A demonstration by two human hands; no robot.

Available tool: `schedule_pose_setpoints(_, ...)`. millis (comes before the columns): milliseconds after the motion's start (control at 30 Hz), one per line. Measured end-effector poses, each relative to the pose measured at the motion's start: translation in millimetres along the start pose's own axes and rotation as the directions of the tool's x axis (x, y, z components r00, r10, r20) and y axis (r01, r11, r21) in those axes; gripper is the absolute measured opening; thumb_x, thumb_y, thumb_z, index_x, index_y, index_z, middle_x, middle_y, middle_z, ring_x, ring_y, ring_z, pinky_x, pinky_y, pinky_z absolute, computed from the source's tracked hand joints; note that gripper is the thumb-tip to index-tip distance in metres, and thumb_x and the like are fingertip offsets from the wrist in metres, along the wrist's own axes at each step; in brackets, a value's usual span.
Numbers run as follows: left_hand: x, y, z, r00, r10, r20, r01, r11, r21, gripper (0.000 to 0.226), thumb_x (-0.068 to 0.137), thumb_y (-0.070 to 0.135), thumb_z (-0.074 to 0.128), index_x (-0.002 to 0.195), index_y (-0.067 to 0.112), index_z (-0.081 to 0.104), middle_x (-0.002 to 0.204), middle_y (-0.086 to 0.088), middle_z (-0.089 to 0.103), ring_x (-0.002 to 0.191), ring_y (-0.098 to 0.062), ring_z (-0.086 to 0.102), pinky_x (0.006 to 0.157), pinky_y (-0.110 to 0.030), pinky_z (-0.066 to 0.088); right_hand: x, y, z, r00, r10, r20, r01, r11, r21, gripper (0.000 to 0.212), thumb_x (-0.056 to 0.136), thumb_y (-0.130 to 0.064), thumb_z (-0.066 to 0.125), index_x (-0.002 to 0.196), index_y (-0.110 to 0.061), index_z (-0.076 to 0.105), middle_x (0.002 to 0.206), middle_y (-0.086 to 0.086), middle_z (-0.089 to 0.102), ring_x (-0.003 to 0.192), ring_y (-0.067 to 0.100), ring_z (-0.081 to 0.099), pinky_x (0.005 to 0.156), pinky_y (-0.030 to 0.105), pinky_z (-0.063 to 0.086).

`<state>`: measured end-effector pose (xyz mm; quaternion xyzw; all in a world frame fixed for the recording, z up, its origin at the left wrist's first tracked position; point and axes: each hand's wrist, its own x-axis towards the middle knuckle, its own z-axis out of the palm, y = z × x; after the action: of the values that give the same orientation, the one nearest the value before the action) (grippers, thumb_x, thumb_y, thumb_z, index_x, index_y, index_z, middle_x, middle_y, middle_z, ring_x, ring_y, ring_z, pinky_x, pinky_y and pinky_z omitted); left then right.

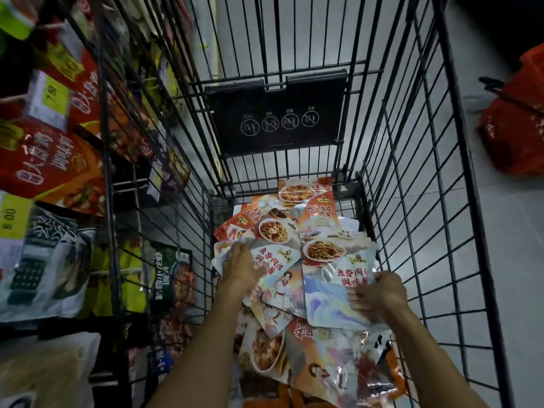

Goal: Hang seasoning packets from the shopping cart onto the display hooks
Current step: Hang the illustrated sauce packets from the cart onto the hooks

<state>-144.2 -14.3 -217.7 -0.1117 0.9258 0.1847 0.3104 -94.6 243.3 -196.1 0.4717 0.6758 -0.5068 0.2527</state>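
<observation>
Left grip (240, 265), right grip (379, 293): both bare. Left forearm (206, 348), right forearm (435, 357) bare to frame edge.

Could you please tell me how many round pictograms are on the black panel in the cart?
4, in one row across the black panel: leftmost pictogram, second, third, rightmost. None looks hidden.

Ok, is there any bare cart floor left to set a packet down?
Only a small bare patch at the far-left corner, between the cart wall and the orange packets. Elsewhere packets cover the floor, thickest near the left hand and right hand.
</observation>
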Motion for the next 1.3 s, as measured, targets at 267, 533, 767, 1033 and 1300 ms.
schedule_pose_setpoints(267,33,1,-11,0.989,-0.026,0.143,0.008,0.993,0.121,0.116,0.069,0.045,0.080,0.151,0.012,0.005,0.159,-0.009,0.006,0.146,-0.026,0.006,0.119,-0.041,0.011,7,-4,1,0.997,-0.083,-0.003,0.083,0.996,0.013,0.026,0.069,-0.001,0.082,0.067,-0.008,0.057,0.072,0.013,0.067,0.058,0.022,0.062,0.054,0.030,0.051)
schedule_pose_setpoints(533,30,1,-16,0.994,-0.079,-0.070,0.079,0.997,-0.005,0.089,0.055,0.044,0.088,0.128,0.011,0.048,0.134,-0.011,0.050,0.124,-0.031,0.046,0.102,-0.041,0.041,-1,-18,-1,0.990,0.019,0.139,-0.030,0.997,0.071,0.021,0.067,0.019,0.071,0.077,0.001,0.063,0.092,0.022,0.068,0.087,0.037,0.066,0.082,0.048,0.055)
schedule_pose_setpoints(767,4,-5,-8,0.983,-0.157,0.089,0.174,0.956,-0.236,0.110,0.053,0.032,0.091,0.142,0.007,0.031,0.146,-0.012,0.039,0.133,-0.032,0.038,0.106,-0.038,0.037,-20,15,-6,0.988,0.029,0.155,-0.035,0.999,0.035,0.023,0.063,0.021,0.062,0.075,0.002,0.063,0.094,0.023,0.070,0.088,0.039,0.067,0.083,0.051,0.056)
schedule_pose_setpoints(1033,-40,-10,13,0.991,-0.066,0.116,0.113,0.874,-0.473,0.103,0.050,0.023,0.093,0.137,0.007,0.041,0.140,-0.010,0.048,0.127,-0.027,0.044,0.092,-0.024,0.038,-33,38,-11,0.985,-0.081,0.152,0.088,0.995,-0.042,0.027,0.059,0.021,0.052,0.070,-0.004,0.056,0.071,0.012,0.064,0.068,0.027,0.060,0.062,0.034,0.051)
schedule_pose_setpoints(1300,-63,-18,22,0.969,-0.165,0.182,0.242,0.764,-0.598,0.086,0.054,0.022,0.092,0.128,0.002,0.053,0.131,-0.007,0.055,0.111,-0.025,0.057,0.082,-0.028,0.053,-39,56,-9,0.965,-0.103,0.240,0.075,0.989,0.126,0.039,0.068,-0.022,0.082,0.099,-0.006,0.063,0.085,0.014,0.075,0.076,0.033,0.072,0.075,0.049,0.059)
